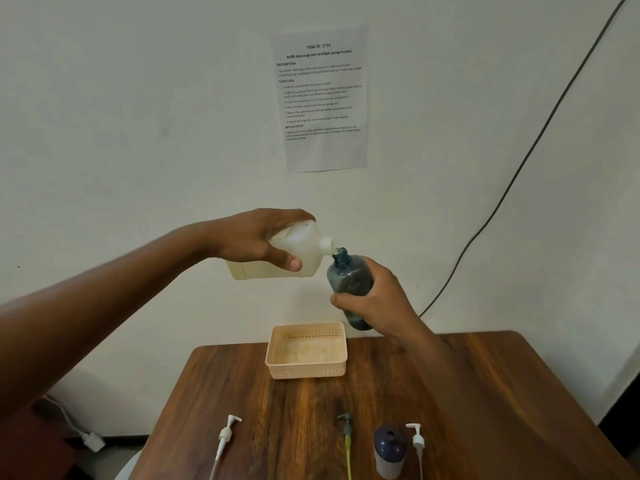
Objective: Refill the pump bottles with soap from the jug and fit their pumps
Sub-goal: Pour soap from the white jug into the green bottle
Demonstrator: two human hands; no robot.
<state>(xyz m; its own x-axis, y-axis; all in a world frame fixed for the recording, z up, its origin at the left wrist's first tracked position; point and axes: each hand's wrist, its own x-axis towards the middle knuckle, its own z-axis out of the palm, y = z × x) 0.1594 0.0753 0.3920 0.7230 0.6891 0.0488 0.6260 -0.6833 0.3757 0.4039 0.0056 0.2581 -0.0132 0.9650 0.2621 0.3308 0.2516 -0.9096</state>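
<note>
Translucent squarish jug [291,251] tipped — spout at smoky rounded bottle [349,282]

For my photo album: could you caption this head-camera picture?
Left hand tips the soap jug into a blue bottle held by the right hand.

Wall sheet [323,98] — "TASK ID 3791", "Refill dish soap into multiple pump bottles"; rest too small.

Jug [294,252]: translucent whitish plastic, matt. Pump bottle [349,278]: smoky blue-grey see-through plastic, glossy. Basket [306,368]: peach perforated plastic, matt. Table [467,393]: dark wood grain, smooth with slight sheen. Pumps [227,433]: white plastic. Task sheet [323,98]: printed paper, matt.
</note>
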